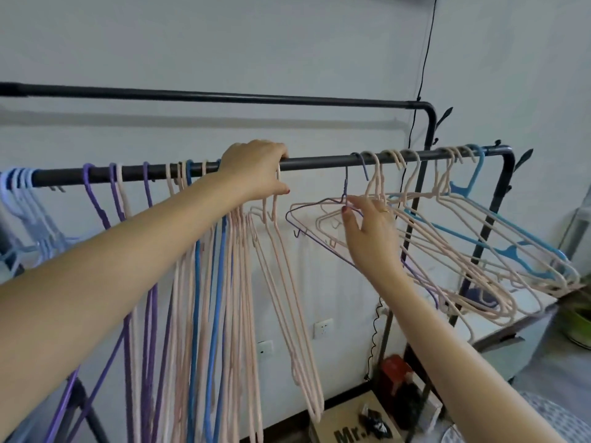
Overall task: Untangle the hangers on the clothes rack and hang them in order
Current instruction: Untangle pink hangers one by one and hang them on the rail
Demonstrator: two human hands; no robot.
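Note:
A black rack rail (pixel 319 162) runs across the view. My left hand (pixel 256 169) is on the rail, its fingers closed around the hooks of two pink hangers (pixel 287 282) that hang down just right of it. Left of that hand, several pink, blue and purple hangers (pixel 198 282) hang straight in a row. My right hand (pixel 367 228) pinches the neck of a purple hanger (pixel 307 230) below the rail. That hanger is tilted and meshed with a tangled bunch of pink hangers (pixel 479 270) and one light blue hanger (pixel 511 251) at the rail's right end.
A second, higher black rail (pixel 224 97) runs behind, close to the white wall. A black cable (pixel 425 59) hangs down the wall. Below the rack sit a cardboard box (pixel 348 423), a red object (pixel 395 367) and a green pot (pixel 579 324) at the right.

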